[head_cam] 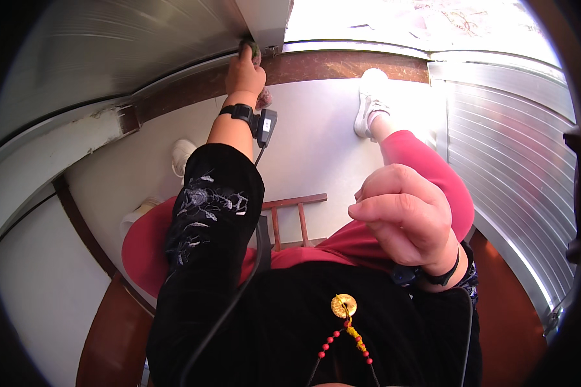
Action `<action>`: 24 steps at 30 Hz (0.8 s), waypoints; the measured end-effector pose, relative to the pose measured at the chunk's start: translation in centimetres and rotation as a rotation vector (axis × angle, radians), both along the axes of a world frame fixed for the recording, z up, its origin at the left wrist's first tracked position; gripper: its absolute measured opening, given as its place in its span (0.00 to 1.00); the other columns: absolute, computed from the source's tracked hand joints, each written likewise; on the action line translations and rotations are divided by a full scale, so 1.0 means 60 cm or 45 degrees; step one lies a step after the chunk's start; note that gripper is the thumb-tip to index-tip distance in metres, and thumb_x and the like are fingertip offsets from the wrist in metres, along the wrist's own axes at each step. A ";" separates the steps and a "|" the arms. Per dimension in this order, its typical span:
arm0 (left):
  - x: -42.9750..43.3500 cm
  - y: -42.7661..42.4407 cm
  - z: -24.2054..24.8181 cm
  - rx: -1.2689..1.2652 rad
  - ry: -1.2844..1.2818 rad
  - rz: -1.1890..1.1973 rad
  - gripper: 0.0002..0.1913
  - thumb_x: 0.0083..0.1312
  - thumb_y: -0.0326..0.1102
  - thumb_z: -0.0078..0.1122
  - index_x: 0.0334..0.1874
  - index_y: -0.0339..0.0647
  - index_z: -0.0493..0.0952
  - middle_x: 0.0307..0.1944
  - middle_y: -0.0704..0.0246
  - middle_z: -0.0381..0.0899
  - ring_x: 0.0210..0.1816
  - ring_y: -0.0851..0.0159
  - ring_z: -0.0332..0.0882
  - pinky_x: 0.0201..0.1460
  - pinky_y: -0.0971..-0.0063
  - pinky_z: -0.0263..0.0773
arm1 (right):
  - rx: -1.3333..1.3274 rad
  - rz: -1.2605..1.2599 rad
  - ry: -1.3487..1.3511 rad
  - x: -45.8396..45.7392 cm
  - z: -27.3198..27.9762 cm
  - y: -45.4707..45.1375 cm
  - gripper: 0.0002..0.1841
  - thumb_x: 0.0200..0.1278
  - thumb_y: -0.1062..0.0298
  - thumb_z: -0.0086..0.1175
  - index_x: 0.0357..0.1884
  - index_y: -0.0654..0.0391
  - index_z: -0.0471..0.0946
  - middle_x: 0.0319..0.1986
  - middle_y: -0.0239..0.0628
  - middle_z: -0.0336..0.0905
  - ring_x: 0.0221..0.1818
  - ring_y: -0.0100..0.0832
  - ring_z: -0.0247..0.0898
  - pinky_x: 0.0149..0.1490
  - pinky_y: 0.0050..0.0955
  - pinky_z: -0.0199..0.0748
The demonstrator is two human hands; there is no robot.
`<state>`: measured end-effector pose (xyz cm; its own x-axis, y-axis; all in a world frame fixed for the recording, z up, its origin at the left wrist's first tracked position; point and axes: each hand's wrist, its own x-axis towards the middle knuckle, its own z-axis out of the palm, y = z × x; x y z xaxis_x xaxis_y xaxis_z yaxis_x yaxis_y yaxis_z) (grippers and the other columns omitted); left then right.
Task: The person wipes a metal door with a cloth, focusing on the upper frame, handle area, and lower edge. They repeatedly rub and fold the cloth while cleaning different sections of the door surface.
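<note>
My left hand (246,77) reaches forward to the foot of a grey metal door panel (150,48). It grips a crumpled rag (264,98), dark greenish at the top and reddish-grey below, mostly hidden by the fingers. The rag's upper end meets the corner where the panel's lower edge joins an upright metal frame (268,22). Beneath the hand runs a reddish-brown stone sill (339,66). My right hand (406,217) is raised above my right thigh, fingers curled in, with nothing visible in it.
Slatted metal panelling (508,130) stands at the right. A wooden frame with rungs (302,220) shows between my legs on the pale floor (310,145). A cable (222,319) runs from the device (266,128) on my left wrist. Bright light fills the opening ahead.
</note>
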<state>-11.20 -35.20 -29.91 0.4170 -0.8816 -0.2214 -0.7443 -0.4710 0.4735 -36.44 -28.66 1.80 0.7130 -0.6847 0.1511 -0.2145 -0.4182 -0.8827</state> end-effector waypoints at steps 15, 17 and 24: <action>0.062 -0.048 0.280 -0.495 1.046 0.048 0.11 0.54 0.26 0.56 0.39 0.32 0.80 0.33 0.66 0.83 0.33 0.68 0.80 0.39 0.72 0.76 | -0.085 -0.040 -0.051 -0.001 -0.004 0.018 0.16 0.49 0.88 0.55 0.40 0.60 0.81 0.31 0.37 0.77 0.31 0.32 0.77 0.36 0.25 0.74; 0.070 -0.045 0.365 -0.650 1.085 -0.008 0.10 0.55 0.25 0.56 0.39 0.32 0.80 0.34 0.66 0.83 0.34 0.68 0.80 0.39 0.73 0.77 | -0.047 -0.047 -0.047 0.000 -0.008 0.026 0.17 0.48 0.89 0.55 0.40 0.61 0.81 0.31 0.39 0.78 0.33 0.34 0.77 0.39 0.28 0.73; 0.090 -0.030 0.653 -1.204 0.457 -0.587 0.18 0.55 0.24 0.55 0.50 0.31 0.76 0.41 0.57 0.83 0.41 0.56 0.82 0.47 0.67 0.76 | -0.159 -0.080 -0.083 0.016 -0.016 0.024 0.14 0.54 0.86 0.55 0.41 0.58 0.81 0.31 0.37 0.77 0.33 0.34 0.77 0.37 0.28 0.75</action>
<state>-5.82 -37.00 9.28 0.0525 -0.8131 0.5797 -0.5027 0.4800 0.7189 -35.45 -27.21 0.87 0.6554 -0.7003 0.2827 -0.1875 -0.5135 -0.8374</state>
